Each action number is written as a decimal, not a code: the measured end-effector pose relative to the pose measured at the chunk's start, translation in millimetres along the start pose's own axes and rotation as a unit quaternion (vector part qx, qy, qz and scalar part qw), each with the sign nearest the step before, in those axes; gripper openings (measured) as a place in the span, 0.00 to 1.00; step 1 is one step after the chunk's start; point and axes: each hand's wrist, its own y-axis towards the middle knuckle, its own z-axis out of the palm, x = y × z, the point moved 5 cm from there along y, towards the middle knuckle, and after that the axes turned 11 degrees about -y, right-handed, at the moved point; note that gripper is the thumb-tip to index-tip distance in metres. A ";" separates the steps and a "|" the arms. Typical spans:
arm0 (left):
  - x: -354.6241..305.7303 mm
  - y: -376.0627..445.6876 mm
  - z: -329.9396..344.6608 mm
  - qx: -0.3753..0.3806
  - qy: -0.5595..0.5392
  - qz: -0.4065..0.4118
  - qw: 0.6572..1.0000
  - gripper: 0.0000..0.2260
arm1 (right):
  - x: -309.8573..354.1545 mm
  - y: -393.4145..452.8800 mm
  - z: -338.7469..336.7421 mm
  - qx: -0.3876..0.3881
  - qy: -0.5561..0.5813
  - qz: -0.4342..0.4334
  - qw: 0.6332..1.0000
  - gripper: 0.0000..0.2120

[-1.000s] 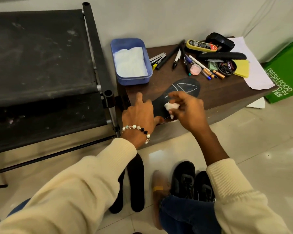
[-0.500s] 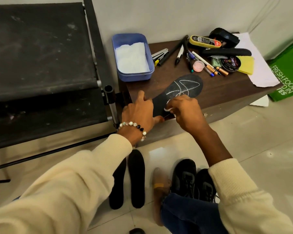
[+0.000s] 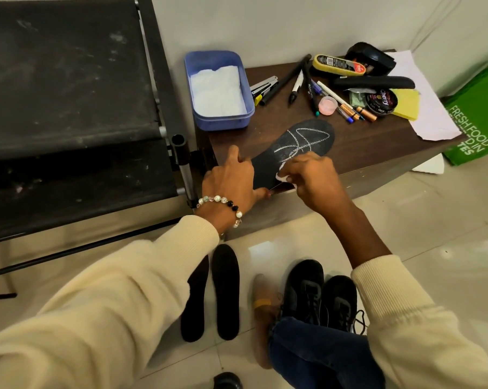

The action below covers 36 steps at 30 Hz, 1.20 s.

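A black insole (image 3: 307,138) with white looping lines on it lies on the dark wooden table (image 3: 372,147), its heel end at the near edge. My left hand (image 3: 231,178) presses the heel end down, with fingers spread and the thumb at the table edge. My right hand (image 3: 313,178) pinches a small white wad (image 3: 281,176) against the insole's middle. A blue tub (image 3: 219,88) with white tissue in it stands at the table's far left corner.
Pens, markers, a stapler, a polish tin (image 3: 381,101), a yellow sponge, brushes and paper crowd the table's far side. On the floor lie two black insoles (image 3: 224,290) and a pair of black shoes (image 3: 318,293). A black cot (image 3: 68,108) stands left, a green bag (image 3: 478,119) right.
My right hand with the white wad has slid back along the insole toward the heel, uncovering more of the white lines. The left hand has stayed on the heel end.
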 end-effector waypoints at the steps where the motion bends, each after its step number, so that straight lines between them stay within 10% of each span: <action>1: 0.2 0.4 0.6 0.001 0.000 -0.001 1.000 0.28 | -7.4 0.0 1.0 0.000 -0.002 0.020 1.000 0.15; 5: 1.1 1.9 1.6 -0.003 0.004 0.002 1.000 0.29 | -19.5 2.1 6.5 0.011 -0.026 0.118 0.993 0.16; 11: -0.3 1.0 0.7 -0.005 0.002 0.003 1.000 0.28 | 17.4 5.9 2.9 0.021 -0.041 0.011 0.999 0.18; 16: 1.4 1.7 0.7 -0.001 0.005 0.002 1.000 0.29 | -11.2 8.7 4.5 -0.006 -0.022 0.154 0.988 0.15; 36: 0.8 2.4 2.0 0.009 -0.001 0.006 1.000 0.29 | 15.2 21.9 4.1 -0.007 -0.011 0.070 0.997 0.15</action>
